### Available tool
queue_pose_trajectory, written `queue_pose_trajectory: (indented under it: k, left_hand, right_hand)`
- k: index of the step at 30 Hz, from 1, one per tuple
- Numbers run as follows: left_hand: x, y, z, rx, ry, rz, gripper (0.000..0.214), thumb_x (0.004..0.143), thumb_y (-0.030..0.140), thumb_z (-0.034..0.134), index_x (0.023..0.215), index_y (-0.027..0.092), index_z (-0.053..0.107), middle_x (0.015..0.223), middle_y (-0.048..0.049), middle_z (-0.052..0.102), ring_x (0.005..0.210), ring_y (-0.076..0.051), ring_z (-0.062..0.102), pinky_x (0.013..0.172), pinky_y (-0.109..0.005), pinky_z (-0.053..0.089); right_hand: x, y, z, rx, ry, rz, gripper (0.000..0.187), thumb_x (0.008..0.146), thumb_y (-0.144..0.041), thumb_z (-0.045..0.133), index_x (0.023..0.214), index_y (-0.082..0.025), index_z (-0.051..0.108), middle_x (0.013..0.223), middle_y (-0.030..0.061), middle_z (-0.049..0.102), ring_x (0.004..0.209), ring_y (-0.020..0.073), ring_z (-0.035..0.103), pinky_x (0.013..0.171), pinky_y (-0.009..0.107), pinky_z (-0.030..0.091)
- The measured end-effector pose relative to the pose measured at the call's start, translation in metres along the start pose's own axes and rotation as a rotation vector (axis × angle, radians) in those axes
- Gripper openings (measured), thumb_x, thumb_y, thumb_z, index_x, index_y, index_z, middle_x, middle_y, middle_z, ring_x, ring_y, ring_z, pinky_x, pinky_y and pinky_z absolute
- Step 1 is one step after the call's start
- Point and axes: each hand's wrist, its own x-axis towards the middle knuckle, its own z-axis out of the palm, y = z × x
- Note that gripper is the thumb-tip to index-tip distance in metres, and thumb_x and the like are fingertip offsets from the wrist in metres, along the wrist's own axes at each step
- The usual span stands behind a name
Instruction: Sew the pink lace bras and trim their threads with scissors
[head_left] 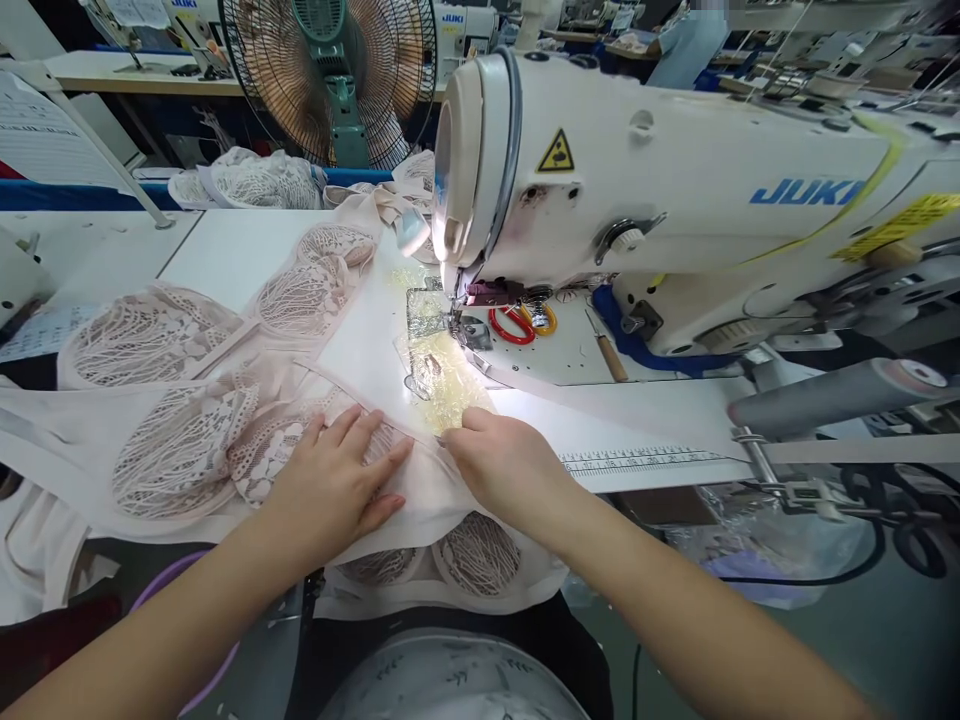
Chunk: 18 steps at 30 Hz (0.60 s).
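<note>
My left hand lies flat with its fingers spread on a pale pink lace bra at the front of the sewing table. To its right, my right hand is closed in a pinch at the fabric's edge. A small dark tip shows by its fingertips, but I cannot make out what is held. Just beyond my hands is the yellowish, shiny work plate under the lit needle area of the white sewing machine. More bra cups hang over the table edge towards my lap.
Joined lace bras spread across the left side. Red-handled scissors and a wooden-handled tool lie under the machine arm. A grey roller sticks out at right. Behind stand a fan and a person in blue.
</note>
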Motion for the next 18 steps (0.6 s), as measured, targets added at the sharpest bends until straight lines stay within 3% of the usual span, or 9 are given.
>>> queue_pose_trajectory:
  k: [5, 8, 10, 13, 15, 18]
  left_hand:
    - [0.000, -0.004, 0.000, -0.002, 0.027, 0.008, 0.042, 0.088, 0.040, 0.049, 0.126, 0.024, 0.056, 0.132, -0.0207, 0.051, 0.118, -0.039, 0.050, 0.095, -0.062, 0.036]
    - [0.001, -0.006, -0.003, 0.039, 0.065, -0.011, 0.036, 0.090, 0.030, 0.045, 0.122, 0.021, 0.058, 0.134, -0.0203, 0.049, 0.120, -0.038, 0.048, 0.096, -0.064, 0.034]
    - [0.003, -0.005, -0.003, 0.068, 0.085, 0.010, 0.034, 0.090, 0.017, 0.039, 0.116, 0.017, 0.060, 0.135, -0.0190, 0.049, 0.124, -0.034, 0.046, 0.102, -0.061, 0.033]
    - [0.006, 0.005, 0.003, 0.050, 0.083, 0.053, 0.038, 0.087, 0.004, 0.032, 0.111, 0.008, 0.060, 0.124, -0.0183, 0.057, 0.119, -0.027, 0.051, 0.102, -0.045, 0.041]
    - [0.007, 0.015, 0.009, 0.005, 0.121, 0.023, 0.037, 0.085, 0.004, 0.032, 0.112, 0.003, 0.058, 0.115, -0.0203, 0.060, 0.113, -0.027, 0.055, 0.097, -0.039, 0.047]
    - [0.007, 0.028, 0.017, -0.053, 0.207, -0.051, 0.036, 0.089, 0.014, 0.038, 0.119, 0.004, 0.055, 0.116, -0.0225, 0.056, 0.114, -0.031, 0.052, 0.096, -0.045, 0.046]
  right_hand:
    - [-0.031, -0.005, 0.003, 0.518, 0.103, 0.170, 0.020, 0.092, -0.027, 0.038, 0.073, -0.022, 0.042, 0.069, 0.0007, 0.055, 0.060, 0.0148, 0.049, 0.056, 0.025, 0.035]
    - [-0.045, -0.011, 0.020, 0.735, 0.127, 0.147, 0.020, 0.094, -0.031, 0.034, 0.077, -0.023, 0.042, 0.082, 0.0039, 0.062, 0.072, 0.0169, 0.057, 0.064, 0.028, 0.043]
    - [-0.047, -0.010, 0.030, 0.745, 0.202, 0.102, 0.018, 0.094, -0.030, 0.034, 0.080, -0.023, 0.043, 0.097, 0.0077, 0.063, 0.089, 0.0198, 0.059, 0.075, 0.032, 0.045]
    - [-0.040, 0.001, 0.034, 0.661, 0.253, 0.070, 0.016, 0.093, -0.026, 0.035, 0.080, -0.023, 0.044, 0.102, 0.0093, 0.063, 0.097, 0.0216, 0.058, 0.082, 0.035, 0.044]
    - [-0.030, 0.010, 0.029, 0.577, 0.241, 0.056, 0.014, 0.091, -0.022, 0.036, 0.080, -0.023, 0.044, 0.097, 0.0093, 0.063, 0.091, 0.0216, 0.058, 0.078, 0.035, 0.045]
    - [-0.015, 0.018, 0.019, 0.424, 0.261, 0.030, 0.013, 0.088, -0.019, 0.039, 0.079, -0.020, 0.048, 0.093, 0.0101, 0.060, 0.083, 0.0206, 0.056, 0.071, 0.033, 0.043]
